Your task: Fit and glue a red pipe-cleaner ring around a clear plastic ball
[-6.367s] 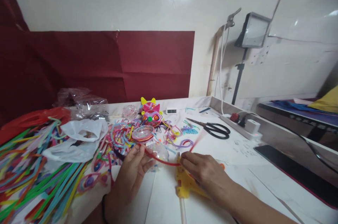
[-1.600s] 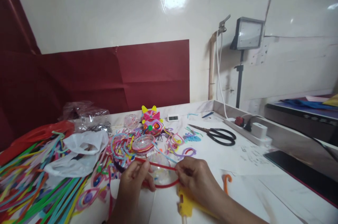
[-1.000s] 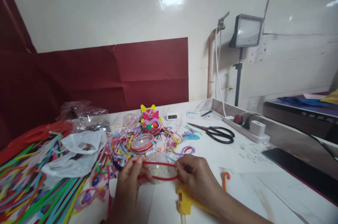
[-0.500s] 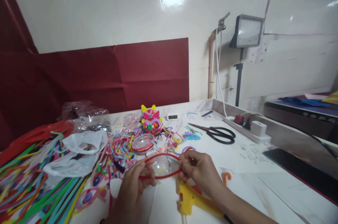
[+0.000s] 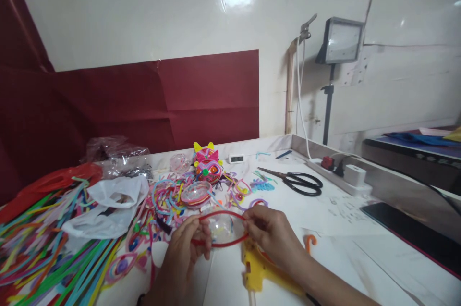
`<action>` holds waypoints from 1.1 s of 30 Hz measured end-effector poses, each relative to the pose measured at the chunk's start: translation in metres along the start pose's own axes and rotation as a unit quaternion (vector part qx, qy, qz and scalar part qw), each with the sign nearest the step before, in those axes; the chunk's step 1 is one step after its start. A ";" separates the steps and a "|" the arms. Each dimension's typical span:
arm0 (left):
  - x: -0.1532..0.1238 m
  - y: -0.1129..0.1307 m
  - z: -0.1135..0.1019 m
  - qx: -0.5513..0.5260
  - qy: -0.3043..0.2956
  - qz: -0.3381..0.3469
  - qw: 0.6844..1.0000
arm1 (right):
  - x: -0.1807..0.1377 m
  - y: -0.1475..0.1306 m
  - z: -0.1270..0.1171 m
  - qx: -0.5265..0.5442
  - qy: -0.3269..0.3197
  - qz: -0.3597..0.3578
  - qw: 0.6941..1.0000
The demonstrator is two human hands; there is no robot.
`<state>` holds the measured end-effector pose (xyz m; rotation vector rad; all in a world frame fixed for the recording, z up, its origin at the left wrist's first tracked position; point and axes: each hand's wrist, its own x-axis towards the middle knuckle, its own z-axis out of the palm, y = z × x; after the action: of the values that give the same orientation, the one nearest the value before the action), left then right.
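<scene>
A red pipe cleaner (image 5: 230, 243) is bent into an oval loop just above the white table. My left hand (image 5: 187, 255) pinches the loop's left end and my right hand (image 5: 275, 241) pinches its right end. Through the loop I see a clear plastic half-sphere (image 5: 220, 226) lying on the table. A yellow glue gun (image 5: 264, 272) lies under my right wrist.
Piles of coloured pipe cleaners (image 5: 54, 253) cover the left side, with a white plastic bag (image 5: 108, 205). A pink decorated ball (image 5: 208, 169) and a clear dish (image 5: 196, 194) sit behind. Black scissors (image 5: 300, 182), a power strip (image 5: 342, 174) and a dark tablet (image 5: 414, 234) lie to the right.
The straight red pipe cleaner has been curved round into a closed oval loop between both hands. My right hand has lifted off the glue gun, which now shows more.
</scene>
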<state>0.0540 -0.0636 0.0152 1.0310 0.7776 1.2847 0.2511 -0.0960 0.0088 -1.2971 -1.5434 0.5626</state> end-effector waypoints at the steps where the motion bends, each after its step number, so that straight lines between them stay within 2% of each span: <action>1: 0.000 0.000 0.000 -0.007 -0.005 0.000 1.000 | 0.000 -0.002 -0.002 -0.033 0.007 -0.019 0.999; 5: -0.001 0.002 -0.001 -0.077 -0.021 -0.035 0.996 | 0.002 -0.007 -0.008 -0.062 0.014 -0.025 0.998; 10: -0.005 0.012 0.002 -0.191 0.012 -0.075 0.979 | 0.005 -0.007 -0.007 -0.041 0.020 0.003 0.999; 14: -0.010 0.020 0.007 -0.216 0.015 -0.071 0.974 | 0.005 -0.005 -0.005 -0.026 0.027 0.009 0.999; 18: -0.007 0.019 0.006 -0.228 0.000 -0.069 0.971 | 0.005 -0.003 -0.004 0.010 0.031 0.022 0.999; 25: 0.000 0.008 -0.003 -0.116 -0.012 -0.047 0.992 | 0.003 -0.003 -0.002 0.030 0.011 0.019 0.999; 30: -0.002 0.008 0.001 0.048 0.031 -0.011 0.998 | -0.001 -0.004 -0.003 -0.049 0.003 -0.048 0.998; 33: -0.001 0.007 0.002 0.104 0.052 0.021 0.993 | -0.003 -0.006 -0.003 -0.075 -0.003 -0.078 0.994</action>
<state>0.0528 -0.0655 0.0226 1.1595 0.9902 1.3211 0.2514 -0.1018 0.0135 -1.2738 -1.7008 0.3571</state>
